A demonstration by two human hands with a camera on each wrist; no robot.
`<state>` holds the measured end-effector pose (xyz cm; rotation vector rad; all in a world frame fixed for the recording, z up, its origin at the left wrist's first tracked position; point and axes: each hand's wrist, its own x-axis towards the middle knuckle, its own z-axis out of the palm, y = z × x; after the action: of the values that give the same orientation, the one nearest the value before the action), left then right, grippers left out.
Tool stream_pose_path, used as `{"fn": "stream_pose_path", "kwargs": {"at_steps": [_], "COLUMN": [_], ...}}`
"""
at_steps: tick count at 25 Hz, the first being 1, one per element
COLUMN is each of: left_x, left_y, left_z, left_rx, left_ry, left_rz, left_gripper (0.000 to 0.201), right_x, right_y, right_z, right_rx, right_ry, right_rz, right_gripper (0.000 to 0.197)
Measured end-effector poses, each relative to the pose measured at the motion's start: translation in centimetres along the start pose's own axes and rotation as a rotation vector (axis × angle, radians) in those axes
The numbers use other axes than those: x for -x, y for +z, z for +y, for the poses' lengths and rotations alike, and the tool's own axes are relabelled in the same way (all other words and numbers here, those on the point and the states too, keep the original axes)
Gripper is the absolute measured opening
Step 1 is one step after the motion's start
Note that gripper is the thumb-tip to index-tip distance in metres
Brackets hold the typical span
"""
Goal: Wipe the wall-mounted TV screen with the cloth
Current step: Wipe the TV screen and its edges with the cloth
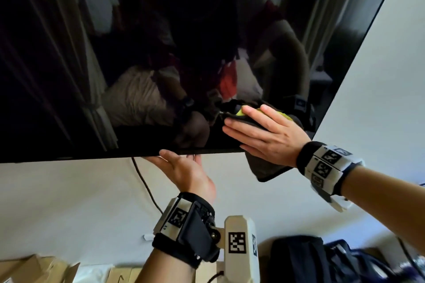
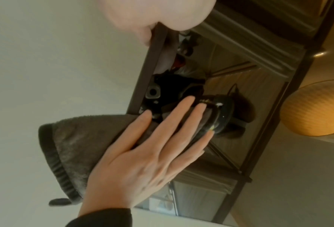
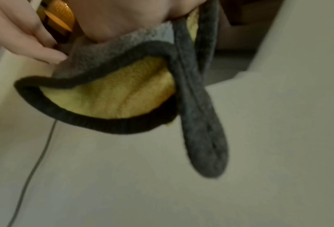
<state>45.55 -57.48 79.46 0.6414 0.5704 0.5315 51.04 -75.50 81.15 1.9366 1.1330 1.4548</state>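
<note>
The black wall-mounted TV screen fills the upper head view and mirrors the room. My right hand lies flat with straight fingers and presses a grey cloth with a yellow side against the screen's lower right corner; part of the cloth hangs below the TV's bottom edge. In the left wrist view the right hand spreads over the cloth on the TV. My left hand touches the TV's bottom edge from beneath, its fingers reaching up behind it. The right wrist view shows the cloth's yellow face and dark hem dangling.
A black cable runs down the white wall below the TV. Cardboard boxes sit at the lower left and dark bags at the lower right. An orange lamp shade hangs beside the TV.
</note>
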Motion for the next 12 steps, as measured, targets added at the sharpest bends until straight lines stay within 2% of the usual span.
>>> {"fn": "stream_pose_path", "kwargs": {"at_steps": [3, 8, 12], "left_x": [1.6, 2.1, 1.7], "left_y": [0.5, 0.9, 0.3], "left_z": [-1.3, -2.3, -2.3], "left_rx": [-0.033, -0.052, -0.049], "left_ry": [-0.058, 0.019, 0.015], "left_rz": [-0.044, -0.080, -0.109], "left_gripper": [0.051, 0.050, 0.051], "right_x": [2.0, 1.4, 4.3], "right_y": [-0.3, 0.3, -0.5], "right_z": [1.4, 0.8, 2.6], "right_rx": [0.035, 0.007, 0.053], "right_ry": [0.039, -0.014, 0.088], "right_rz": [0.020, 0.037, 0.045], "right_gripper": [0.058, 0.055, 0.060]}}
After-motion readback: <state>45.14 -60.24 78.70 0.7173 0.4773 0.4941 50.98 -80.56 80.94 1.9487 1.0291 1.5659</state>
